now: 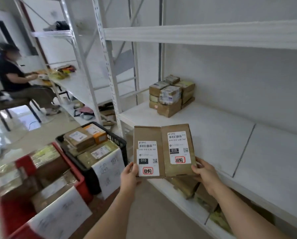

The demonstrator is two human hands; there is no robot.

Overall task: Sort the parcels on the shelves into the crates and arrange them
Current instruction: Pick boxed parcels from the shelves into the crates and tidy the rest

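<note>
Two flat brown cardboard parcels held side by side above the front edge of the white shelf, labels up. Left parcel pinched at its lower left corner by the left hand, thumb on top beside the label, fingers underneath. Right parcel gripped at its lower right corner by the right hand, thumb on the top face, fingers curled below. Long inner edges touching, right parcel set slightly higher. Each with a white rectangular label bearing a barcode, "010-010-L30-551", a black "010" block, a small QR code and a red-framed handwritten stamp.

Smooth matte white shelf boards with a dark seam between panels, wide bare room to the right. At the back left, a stack of small taped cardboard boxes, some glossy with tape, well apart from the hands. More taped parcels on the lower shelf, partly hidden under the held pair.

Left of the shelf, on the floor, a black perforated plastic crate packed with brown and orange boxes, a handwritten paper sheet hanging over its front rim. Nearer still, a red plastic crate filled with larger tape-wrapped cartons, also fronted by a paper sheet. Blurred background: a seated person at a second white rack.
</note>
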